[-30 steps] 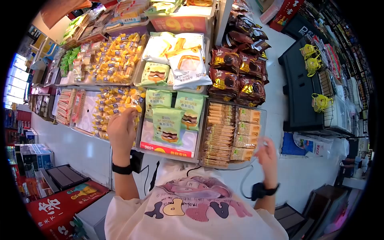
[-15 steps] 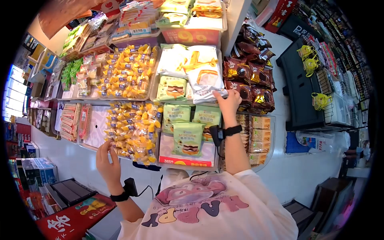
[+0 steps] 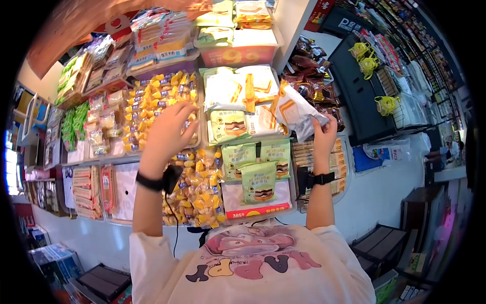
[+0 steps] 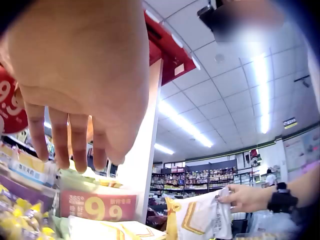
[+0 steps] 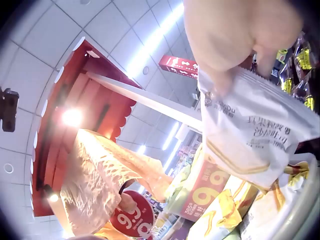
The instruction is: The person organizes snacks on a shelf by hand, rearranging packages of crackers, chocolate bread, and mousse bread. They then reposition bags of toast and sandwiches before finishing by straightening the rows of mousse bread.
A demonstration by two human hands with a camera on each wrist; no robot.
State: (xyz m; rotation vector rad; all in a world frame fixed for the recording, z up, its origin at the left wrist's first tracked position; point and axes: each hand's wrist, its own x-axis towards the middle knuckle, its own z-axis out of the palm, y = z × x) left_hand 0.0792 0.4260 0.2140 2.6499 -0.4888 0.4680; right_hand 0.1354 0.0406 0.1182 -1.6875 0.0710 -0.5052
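My right hand [image 3: 324,133] pinches the lower corner of a white bread package [image 3: 296,112] with a toast picture, tilted over the right edge of the bread bin. Seen from the right wrist, the same package [image 5: 255,127] hangs from the fingers, printed side showing. My left hand [image 3: 169,129] hovers with fingers spread above the yellow-wrapped small cakes [image 3: 162,96], holding nothing; in the left wrist view the hand [image 4: 80,85] has its fingers extended. More white packages [image 3: 223,91] and a green mousse bread package [image 3: 228,125] lie in the bin.
Nearer me stand green mousse packages [image 3: 258,182] and a bin of thin packaged snacks [image 3: 338,164]. Dark brown packages [image 3: 324,91] lie at the right. Behind is a pink-labelled bin [image 3: 235,54]. A dark cabinet [image 3: 357,91] stands across the aisle.
The right hand has taken hold of the top white package and moved it right, tilting it. My left hand has moved forward from the near edge to over the yellow-wrapped cakes.
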